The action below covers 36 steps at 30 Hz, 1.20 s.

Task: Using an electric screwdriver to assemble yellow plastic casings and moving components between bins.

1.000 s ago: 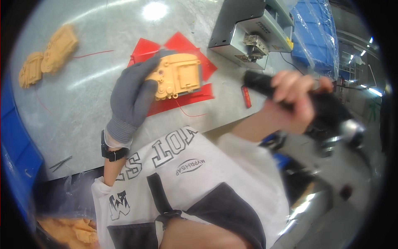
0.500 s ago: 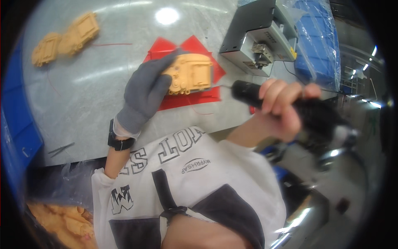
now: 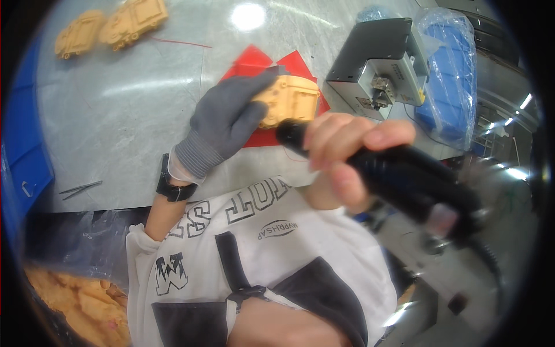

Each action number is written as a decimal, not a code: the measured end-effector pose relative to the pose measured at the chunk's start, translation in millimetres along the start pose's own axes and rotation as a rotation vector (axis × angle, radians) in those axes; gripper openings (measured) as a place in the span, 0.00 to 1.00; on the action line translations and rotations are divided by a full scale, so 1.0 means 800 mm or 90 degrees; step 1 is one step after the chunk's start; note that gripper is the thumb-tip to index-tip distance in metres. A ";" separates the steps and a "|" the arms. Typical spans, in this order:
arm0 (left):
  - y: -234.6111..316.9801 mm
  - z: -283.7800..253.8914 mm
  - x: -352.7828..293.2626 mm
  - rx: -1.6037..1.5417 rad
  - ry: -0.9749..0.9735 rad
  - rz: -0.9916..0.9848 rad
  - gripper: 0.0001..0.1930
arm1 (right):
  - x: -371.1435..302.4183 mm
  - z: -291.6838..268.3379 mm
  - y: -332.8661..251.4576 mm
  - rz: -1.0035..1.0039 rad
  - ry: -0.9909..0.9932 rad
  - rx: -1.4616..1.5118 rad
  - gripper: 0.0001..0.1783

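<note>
My left hand [image 3: 228, 115], in a grey glove, grips the left end of an orange plastic housing [image 3: 295, 95], thumb in front and fingers behind. The housing rests over a red fixture [image 3: 251, 61] on the workbench. My bare right hand [image 3: 352, 150] is wrapped round a black power screwdriver [image 3: 399, 179]. Its nose reaches the lower edge of the housing, and its tip is hidden from this angle. Whether the tip touches the housing, I cannot tell.
Two more orange housings [image 3: 133, 23] lie at the far left of the grey bench [image 3: 127, 139]. Tweezers [image 3: 81, 189] lie near its front edge. A grey-black boxy machine [image 3: 376, 63] stands right of the fixture, beside a plastic-wrapped blue crate [image 3: 448, 75]. A blue bin [image 3: 26, 133] borders the left.
My right hand has brought the screwdriver leftward, from beside the housing to its lower edge. My left hand keeps hold of the housing. The whole view has shifted slightly.
</note>
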State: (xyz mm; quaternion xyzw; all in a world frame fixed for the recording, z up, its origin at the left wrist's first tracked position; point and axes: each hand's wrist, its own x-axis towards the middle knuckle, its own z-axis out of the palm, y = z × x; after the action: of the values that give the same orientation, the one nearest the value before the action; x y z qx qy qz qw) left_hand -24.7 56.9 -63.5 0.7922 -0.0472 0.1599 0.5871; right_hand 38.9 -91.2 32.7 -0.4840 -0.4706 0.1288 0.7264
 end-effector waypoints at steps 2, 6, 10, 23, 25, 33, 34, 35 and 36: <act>-0.001 0.001 -0.001 0.003 0.026 0.026 0.19 | 0.003 0.004 0.004 0.011 0.005 0.010 0.23; -0.002 -0.003 0.002 -0.002 0.017 0.009 0.19 | 0.007 0.004 0.012 0.037 -0.014 -0.004 0.23; -0.007 -0.004 0.003 0.005 0.036 0.039 0.19 | 0.010 0.008 0.016 0.052 -0.032 -0.052 0.20; 0.012 0.005 0.002 -0.008 0.001 -0.052 0.20 | -0.028 -0.052 -0.037 -0.013 0.259 -0.088 0.22; 0.013 0.003 -0.004 0.012 0.008 -0.048 0.19 | -0.034 -0.089 -0.071 -0.097 0.473 -0.148 0.26; 0.012 0.005 -0.002 -0.011 0.010 -0.072 0.18 | 0.003 -0.152 -0.046 -0.086 0.629 -0.315 0.17; 0.010 0.004 -0.002 -0.017 0.013 -0.075 0.18 | 0.002 -0.151 -0.043 -0.085 0.625 -0.309 0.17; 0.008 0.003 -0.003 -0.022 0.016 -0.078 0.19 | -0.001 -0.150 -0.041 -0.073 0.608 -0.285 0.16; 0.007 0.001 -0.003 -0.019 0.022 -0.081 0.19 | -0.002 -0.146 -0.039 -0.060 0.589 -0.260 0.16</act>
State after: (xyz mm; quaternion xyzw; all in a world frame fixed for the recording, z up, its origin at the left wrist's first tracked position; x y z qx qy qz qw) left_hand -28.2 54.4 -59.2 0.7820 0.0112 0.1353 0.6083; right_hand 124.3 -176.0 47.3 -0.6008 -0.1365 -0.2271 0.7542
